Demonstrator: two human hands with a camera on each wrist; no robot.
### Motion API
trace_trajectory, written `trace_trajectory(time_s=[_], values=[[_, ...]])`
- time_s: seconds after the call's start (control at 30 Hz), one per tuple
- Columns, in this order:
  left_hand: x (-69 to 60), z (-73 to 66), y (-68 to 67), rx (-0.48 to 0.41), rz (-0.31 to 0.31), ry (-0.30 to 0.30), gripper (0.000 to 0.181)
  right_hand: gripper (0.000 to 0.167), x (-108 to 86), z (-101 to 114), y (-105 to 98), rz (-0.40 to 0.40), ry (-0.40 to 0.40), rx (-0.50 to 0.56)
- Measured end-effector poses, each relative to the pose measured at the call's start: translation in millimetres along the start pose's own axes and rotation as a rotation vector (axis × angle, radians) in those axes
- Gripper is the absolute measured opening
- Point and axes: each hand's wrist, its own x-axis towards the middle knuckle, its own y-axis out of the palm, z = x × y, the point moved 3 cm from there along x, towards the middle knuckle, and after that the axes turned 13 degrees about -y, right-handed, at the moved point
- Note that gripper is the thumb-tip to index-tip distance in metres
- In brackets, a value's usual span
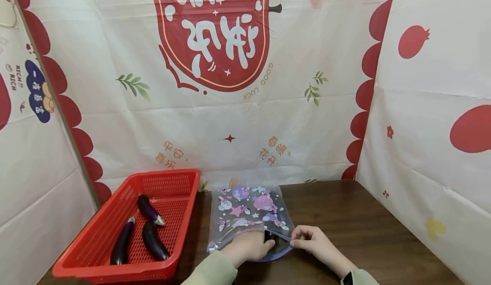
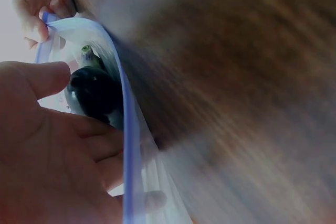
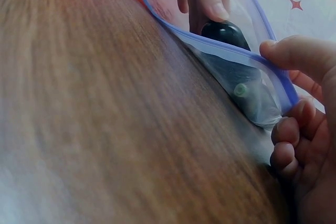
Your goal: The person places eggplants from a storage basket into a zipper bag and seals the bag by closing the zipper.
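A clear zip bag with pink and purple cartoon prints (image 1: 245, 208) lies on the table, its purple-edged mouth facing the person. Dark eggplants (image 1: 273, 239) are inside near the opening; in the left wrist view a glossy dark one (image 2: 94, 93) shows beside a green stem end (image 2: 86, 51). The left hand (image 1: 247, 246) reaches into the mouth, fingers extended beside the eggplant and partly behind the bag's edge, thumb close to the eggplant (image 3: 227, 32). At the mouth's right corner, the right hand (image 1: 312, 242) pinches the bag's edge (image 3: 281, 74) between thumb and fingers.
A red plastic basket (image 1: 186, 216) stands left of the bag, with several eggplants (image 1: 122, 242) lying in it. Brown wooden table (image 1: 345, 216) extends to the right. Printed white cloth (image 1: 230, 118) hangs behind and along both sides.
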Motion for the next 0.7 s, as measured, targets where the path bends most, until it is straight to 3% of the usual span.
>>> trace_trajectory(time_s=[0.43, 0.7], values=[[-8.9, 4.6, -1.9, 0.008, 0.016, 0.058, 0.069, 0.006, 1.6, -2, 0, 0.006, -0.016, -0.006], [-29.3, 19.8, -3.5, 0.086, 0.043, 0.17, 0.071, 0.01, 0.9, -2, 0, -0.005, -0.003, -0.026]])
